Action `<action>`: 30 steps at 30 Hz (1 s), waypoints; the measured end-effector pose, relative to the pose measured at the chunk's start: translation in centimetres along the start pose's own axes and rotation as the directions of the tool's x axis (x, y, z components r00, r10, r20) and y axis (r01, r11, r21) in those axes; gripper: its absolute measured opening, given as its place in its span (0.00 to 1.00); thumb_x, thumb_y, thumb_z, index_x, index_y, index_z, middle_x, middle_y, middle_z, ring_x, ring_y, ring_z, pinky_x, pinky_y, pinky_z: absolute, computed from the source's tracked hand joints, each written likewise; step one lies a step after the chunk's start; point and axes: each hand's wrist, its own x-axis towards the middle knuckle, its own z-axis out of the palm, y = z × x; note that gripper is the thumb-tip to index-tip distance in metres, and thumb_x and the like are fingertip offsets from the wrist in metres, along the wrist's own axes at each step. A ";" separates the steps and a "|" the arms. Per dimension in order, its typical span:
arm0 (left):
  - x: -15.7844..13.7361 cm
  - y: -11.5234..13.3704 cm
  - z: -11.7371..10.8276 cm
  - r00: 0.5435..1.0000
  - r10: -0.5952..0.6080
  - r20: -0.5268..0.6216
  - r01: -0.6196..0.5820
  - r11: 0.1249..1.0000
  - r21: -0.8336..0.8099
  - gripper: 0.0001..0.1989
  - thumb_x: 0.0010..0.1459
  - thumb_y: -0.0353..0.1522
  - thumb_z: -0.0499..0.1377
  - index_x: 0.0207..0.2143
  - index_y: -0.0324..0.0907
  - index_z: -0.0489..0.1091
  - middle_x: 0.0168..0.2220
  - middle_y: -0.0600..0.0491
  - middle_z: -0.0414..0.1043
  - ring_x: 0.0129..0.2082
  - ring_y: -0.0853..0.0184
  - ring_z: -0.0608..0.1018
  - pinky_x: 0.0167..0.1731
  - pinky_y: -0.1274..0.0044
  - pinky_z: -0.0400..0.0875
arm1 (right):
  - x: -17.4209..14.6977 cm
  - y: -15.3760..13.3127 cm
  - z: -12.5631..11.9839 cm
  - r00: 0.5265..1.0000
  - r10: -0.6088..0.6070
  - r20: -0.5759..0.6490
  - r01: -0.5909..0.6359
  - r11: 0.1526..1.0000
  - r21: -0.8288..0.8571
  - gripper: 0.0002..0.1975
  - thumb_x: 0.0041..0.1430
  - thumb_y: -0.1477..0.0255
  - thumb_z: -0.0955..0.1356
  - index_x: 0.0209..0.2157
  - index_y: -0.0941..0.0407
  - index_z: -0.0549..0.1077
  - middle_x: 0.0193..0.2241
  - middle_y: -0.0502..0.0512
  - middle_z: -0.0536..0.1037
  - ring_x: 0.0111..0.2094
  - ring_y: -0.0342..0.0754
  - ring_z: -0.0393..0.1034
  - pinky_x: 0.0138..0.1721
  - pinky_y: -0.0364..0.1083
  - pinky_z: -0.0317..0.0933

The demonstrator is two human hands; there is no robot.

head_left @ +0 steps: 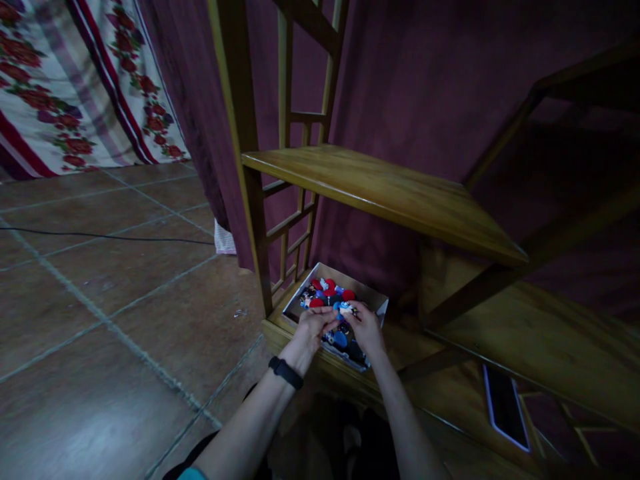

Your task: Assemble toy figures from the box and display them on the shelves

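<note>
A small blue and white figurine is pinched between my two hands, just above an open cardboard box. My left hand, with a dark band on its wrist, grips it from the left. From the right, my right hand holds it with the fingertips. Its finer shape is too small to make out. Below, the white-edged box contains several small red, blue, black and white pieces that look like similar figures. My hands hide part of the contents.
The box stands on the low shelf of a wooden rack. A wider shelf board juts out above it. To the right lies a phone. A thin black cable crosses the tiled floor; curtains hang behind.
</note>
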 end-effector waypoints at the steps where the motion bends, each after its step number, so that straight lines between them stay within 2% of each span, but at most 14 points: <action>1: -0.1 -0.1 0.0 1.000 0.012 -0.005 -0.012 1.000 0.006 0.09 0.36 0.22 0.67 0.23 0.33 0.70 0.22 0.50 0.72 0.23 0.69 0.76 0.27 0.77 0.73 | 0.0 0.1 0.1 1.000 0.027 -0.008 -0.027 0.999 0.039 0.11 0.41 0.71 0.70 0.32 0.50 0.74 0.33 0.50 0.77 0.36 0.49 0.70 0.39 0.47 0.62; 5: -0.3 -0.3 0.2 0.996 0.090 -0.018 -0.089 0.995 0.054 0.11 0.35 0.24 0.68 0.25 0.34 0.71 0.22 0.52 0.72 0.23 0.70 0.75 0.27 0.78 0.72 | 0.0 0.6 0.4 0.994 0.112 -0.009 -0.110 0.985 0.133 0.13 0.40 0.71 0.70 0.32 0.50 0.74 0.29 0.49 0.77 0.32 0.50 0.70 0.35 0.47 0.64; 9: -0.5 -0.4 0.4 0.988 0.153 -0.010 -0.151 0.984 0.100 0.15 0.33 0.25 0.68 0.28 0.34 0.72 0.23 0.52 0.73 0.21 0.72 0.74 0.25 0.79 0.70 | 0.0 0.9 0.5 0.992 0.126 -0.001 -0.125 0.983 0.135 0.13 0.39 0.71 0.71 0.33 0.51 0.74 0.27 0.49 0.78 0.30 0.49 0.71 0.34 0.47 0.64; 13: -0.5 -0.4 0.4 0.984 0.177 -0.021 -0.174 0.978 0.116 0.14 0.34 0.24 0.68 0.28 0.34 0.71 0.21 0.53 0.71 0.20 0.72 0.72 0.26 0.78 0.69 | -0.1 0.9 0.4 0.991 0.133 0.004 -0.132 0.982 0.134 0.13 0.39 0.72 0.71 0.32 0.51 0.74 0.25 0.49 0.77 0.30 0.50 0.71 0.34 0.47 0.64; 19: -0.5 -0.5 -0.1 0.981 0.194 0.009 -0.193 0.967 0.168 0.14 0.37 0.19 0.63 0.31 0.35 0.70 0.21 0.55 0.69 0.21 0.70 0.72 0.27 0.75 0.68 | -0.1 0.4 0.2 0.999 0.050 0.014 -0.051 0.997 0.055 0.10 0.39 0.73 0.71 0.29 0.51 0.75 0.30 0.50 0.77 0.34 0.49 0.70 0.37 0.47 0.63; 24: -0.4 -0.6 -0.1 0.976 0.215 0.013 -0.214 0.958 0.189 0.15 0.36 0.18 0.62 0.30 0.34 0.70 0.19 0.55 0.67 0.20 0.70 0.71 0.28 0.73 0.68 | -0.2 0.4 0.2 0.999 -0.016 0.045 0.016 1.000 -0.010 0.10 0.42 0.72 0.69 0.32 0.51 0.76 0.33 0.50 0.77 0.34 0.49 0.70 0.39 0.47 0.63; 30: 0.4 -1.3 0.2 0.959 0.283 0.011 -0.277 0.931 0.236 0.14 0.35 0.21 0.61 0.30 0.35 0.69 0.17 0.57 0.67 0.17 0.73 0.68 0.23 0.78 0.63 | -0.3 0.9 0.5 0.996 0.084 -0.004 -0.084 0.992 0.096 0.12 0.39 0.71 0.71 0.31 0.51 0.75 0.29 0.50 0.78 0.32 0.50 0.70 0.37 0.48 0.64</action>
